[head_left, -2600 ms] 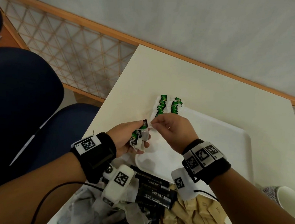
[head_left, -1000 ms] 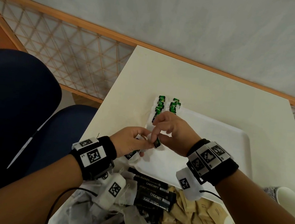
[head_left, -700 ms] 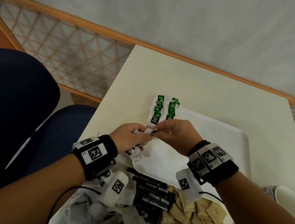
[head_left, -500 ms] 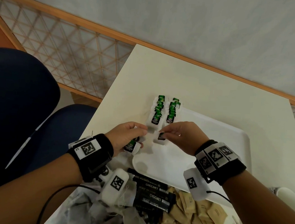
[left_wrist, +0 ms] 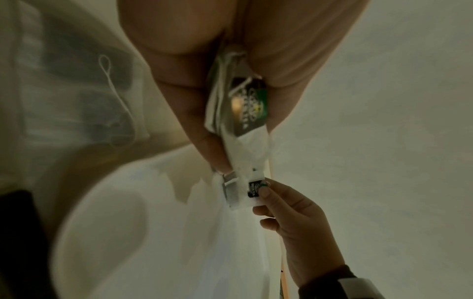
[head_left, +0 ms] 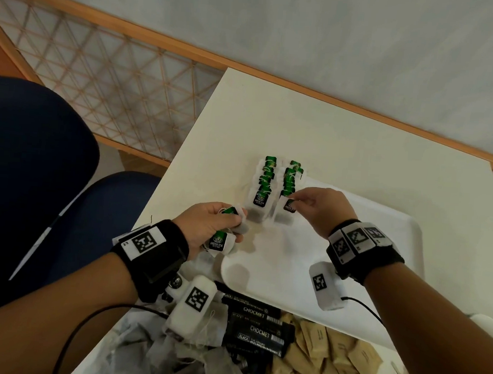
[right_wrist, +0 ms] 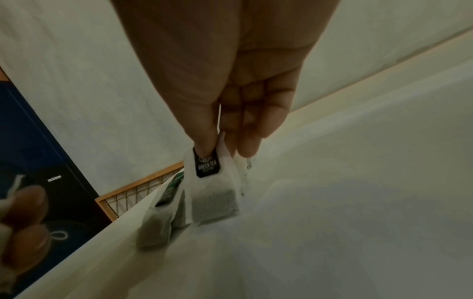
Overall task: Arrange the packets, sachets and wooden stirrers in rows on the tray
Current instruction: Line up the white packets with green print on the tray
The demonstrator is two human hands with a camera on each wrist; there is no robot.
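From the head view the right hand (head_left: pixel 320 210) pinches a green tea bag (head_left: pixel 285 212) at the near end of two rows on the white tray (head_left: pixel 383 227), while the left hand (head_left: pixel 209 228) clutches a bunch of tea bags (head_left: pixel 220 242); the left wrist view shows that bunch (left_wrist: pixel 240 109) clamped between thumb and fingers, and the right wrist view shows thumb and forefinger closed on the bag's tag (right_wrist: pixel 206 164).
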